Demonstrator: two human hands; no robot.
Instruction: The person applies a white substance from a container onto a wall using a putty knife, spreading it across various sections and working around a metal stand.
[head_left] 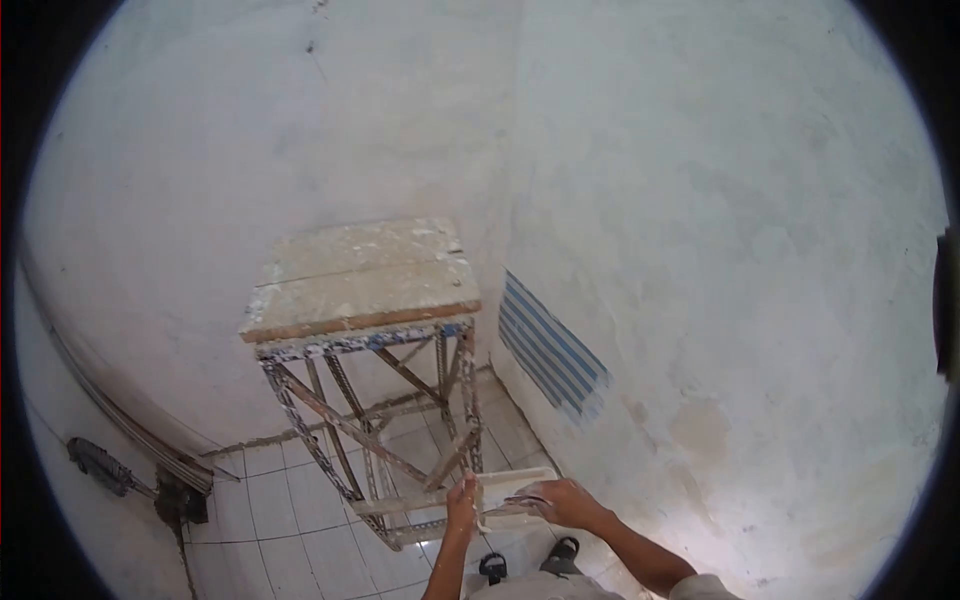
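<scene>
A pale, shallow rectangular tray point(518, 478) is in front of my body, low in the view. Its left edge is gripped by my left hand point(462, 506), fingers closed around it. My right hand point(566, 503) is closed on a thin flat scraper point(524, 501), which overlaps the inside of the tray in this view. Whitish smears mark the fingers of both hands. Just beyond the tray stands a tall work stand point(362, 278) with a spattered wooden top and a metal angle frame.
Patchy plastered walls point(720, 200) meet in a corner behind the stand. A blue-striped patch point(548, 345) shows on the right wall. Cables point(130, 405) run down the left wall to an opening point(180, 498) near the tiled floor point(290, 525). My sandalled feet point(493, 568) are below the tray.
</scene>
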